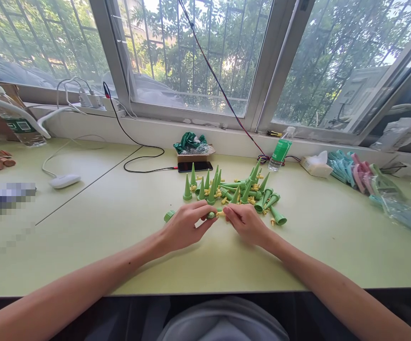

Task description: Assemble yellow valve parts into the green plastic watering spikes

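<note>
My left hand (184,226) is closed round a small green plastic piece (211,215), mostly covered by the fingers. My right hand (251,224) pinches a small yellow plastic nozzle (221,213), which meets or nearly meets the green piece; I cannot tell whether they are joined. Beside the left wrist lies a ribbed green cap (168,216). Just beyond both hands are several green plastic spikes (187,188), some upright on their caps, others on their sides. Small yellow nozzles (223,201) are scattered among them, and an open-ended green cone (278,216) lies near the right hand.
Behind the pile are a phone (195,166) on a cable and a small cardboard box (195,155) holding green plastic wrap. A water bottle (282,149) and a tissue box (315,165) stand back right. Leftward lies a white mouse (65,181). Coloured plastic items (361,173) lie far right.
</note>
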Demonstrator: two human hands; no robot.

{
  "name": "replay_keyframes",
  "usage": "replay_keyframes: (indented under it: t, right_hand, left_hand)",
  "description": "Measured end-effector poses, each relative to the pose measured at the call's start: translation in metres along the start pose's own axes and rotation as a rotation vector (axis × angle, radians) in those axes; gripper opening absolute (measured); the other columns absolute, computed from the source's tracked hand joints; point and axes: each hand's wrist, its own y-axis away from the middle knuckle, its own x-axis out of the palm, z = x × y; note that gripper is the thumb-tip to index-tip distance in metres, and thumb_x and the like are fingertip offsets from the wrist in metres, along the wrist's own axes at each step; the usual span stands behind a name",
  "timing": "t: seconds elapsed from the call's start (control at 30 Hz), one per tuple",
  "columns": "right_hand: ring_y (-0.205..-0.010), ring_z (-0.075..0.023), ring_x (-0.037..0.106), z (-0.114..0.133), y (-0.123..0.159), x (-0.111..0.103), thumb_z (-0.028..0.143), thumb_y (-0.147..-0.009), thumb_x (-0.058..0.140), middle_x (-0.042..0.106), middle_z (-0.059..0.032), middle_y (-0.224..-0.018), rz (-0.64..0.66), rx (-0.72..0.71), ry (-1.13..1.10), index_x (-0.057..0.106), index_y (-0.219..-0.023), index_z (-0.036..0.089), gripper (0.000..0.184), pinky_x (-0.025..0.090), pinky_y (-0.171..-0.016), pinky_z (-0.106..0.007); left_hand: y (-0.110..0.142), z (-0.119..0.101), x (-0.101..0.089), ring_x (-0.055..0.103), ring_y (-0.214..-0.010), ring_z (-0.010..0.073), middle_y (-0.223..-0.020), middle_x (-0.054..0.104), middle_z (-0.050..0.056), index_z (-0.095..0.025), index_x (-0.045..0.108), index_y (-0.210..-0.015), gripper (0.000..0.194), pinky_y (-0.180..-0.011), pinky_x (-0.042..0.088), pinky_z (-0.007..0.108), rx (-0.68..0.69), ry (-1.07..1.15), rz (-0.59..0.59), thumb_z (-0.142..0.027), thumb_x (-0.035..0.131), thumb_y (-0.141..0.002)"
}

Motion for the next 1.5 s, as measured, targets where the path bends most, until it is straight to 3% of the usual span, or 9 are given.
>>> replay_keyframes:
  t: [0.1,0.23,0.3,0.5,0.7,0.87,0.97,1.13,1.5]
  right_hand:
    - [-0.052,-0.0099,0.042,0.0029,0.0001,-0.0011,0.041,-0.105,0.039,0.05,0.0033,-0.06,-0.031,0.048,-0.019,0.05,-0.073,0.019,0.041,0.033,-0.055,-0.024]
    - [-0.056,-0.0107,0.047,0.0077,0.0,-0.0024,0.037,-0.101,0.051,0.06,0.0016,-0.071,-0.027,0.046,-0.052,0.058,-0.098,0.019,0.02,0.036,-0.055,-0.023]
    - [-0.057,-0.0108,0.048,0.0086,-0.0003,-0.0022,0.035,-0.1,0.052,0.059,0.0018,-0.072,-0.007,0.031,-0.06,0.058,-0.101,0.019,0.017,0.038,-0.056,-0.023]
    - [-0.057,-0.0107,0.048,0.0085,-0.0007,-0.0012,0.03,-0.101,0.048,0.056,0.0029,-0.069,0.031,0.006,-0.075,0.054,-0.094,0.02,0.014,0.036,-0.056,-0.023]
    - [-0.054,-0.0097,0.037,0.0033,0.0005,-0.0003,0.031,-0.102,0.045,0.045,0.0051,-0.061,0.036,-0.007,0.022,0.047,-0.077,0.02,0.027,0.03,-0.055,-0.023]
    - [-0.054,-0.0098,0.036,-0.0003,0.0,0.0011,0.034,-0.103,0.041,0.043,0.0046,-0.06,0.048,-0.017,0.042,0.044,-0.071,0.02,0.035,0.029,-0.055,-0.024]
    - [-0.054,-0.0099,0.038,0.002,-0.0004,0.0008,0.035,-0.103,0.042,0.045,0.0046,-0.061,0.032,0.007,0.021,0.047,-0.073,0.02,0.034,0.03,-0.056,-0.024]
    - [-0.057,-0.0109,0.045,0.0074,-0.0004,-0.0013,0.032,-0.1,0.05,0.053,0.0041,-0.066,0.027,0.031,-0.048,0.056,-0.095,0.02,0.015,0.034,-0.057,-0.023]
    - [-0.057,-0.0104,0.038,0.0047,-0.0016,-0.0009,0.025,-0.099,0.048,0.049,0.0043,-0.065,0.053,0.011,0.005,0.051,-0.081,0.02,0.019,0.03,-0.057,-0.023]
  left_hand:
    - [-0.0002,0.0014,0.0012,0.049,-0.057,0.0075,-0.073,0.059,-0.002,-0.017,0.068,-0.098,0.008,-0.054,0.04,0.02,-0.041,0.001,-0.029,-0.018,0.061,-0.094]
    - [0.0003,0.0034,0.0024,0.048,-0.057,0.0079,-0.071,0.057,-0.002,-0.017,0.068,-0.097,0.007,-0.054,0.039,0.02,-0.058,0.008,-0.046,-0.017,0.063,-0.092]
    - [0.0006,0.0035,0.0023,0.048,-0.058,0.0079,-0.072,0.057,-0.002,-0.017,0.068,-0.098,0.008,-0.054,0.039,0.02,-0.052,0.01,-0.04,-0.018,0.063,-0.092]
    - [0.0011,0.0026,0.0013,0.049,-0.057,0.0073,-0.074,0.058,-0.002,-0.017,0.068,-0.1,0.009,-0.054,0.039,0.02,-0.031,0.009,-0.015,-0.018,0.062,-0.094]
    - [0.0035,0.0019,0.0019,0.053,-0.06,0.0081,-0.075,0.06,-0.001,-0.017,0.067,-0.097,0.008,-0.058,0.041,0.021,-0.003,0.013,0.029,-0.018,0.06,-0.095]
    - [0.0034,0.0004,0.0019,0.052,-0.06,0.0092,-0.074,0.059,-0.001,-0.017,0.067,-0.094,0.009,-0.058,0.041,0.022,-0.013,0.02,0.05,-0.021,0.06,-0.096]
    - [0.0021,0.0007,0.0023,0.048,-0.058,0.0089,-0.072,0.057,-0.002,-0.017,0.068,-0.093,0.009,-0.056,0.039,0.023,-0.053,0.023,0.035,-0.02,0.06,-0.094]
    - [0.0002,0.002,0.0027,0.043,-0.056,0.01,-0.065,0.05,-0.003,-0.017,0.069,-0.09,0.011,-0.054,0.036,0.024,-0.121,0.028,0.009,-0.021,0.06,-0.093]
    - [0.0008,0.0017,0.002,0.043,-0.056,0.0102,-0.064,0.049,-0.003,-0.017,0.068,-0.086,0.013,-0.054,0.036,0.024,-0.094,0.022,0.049,-0.022,0.059,-0.094]
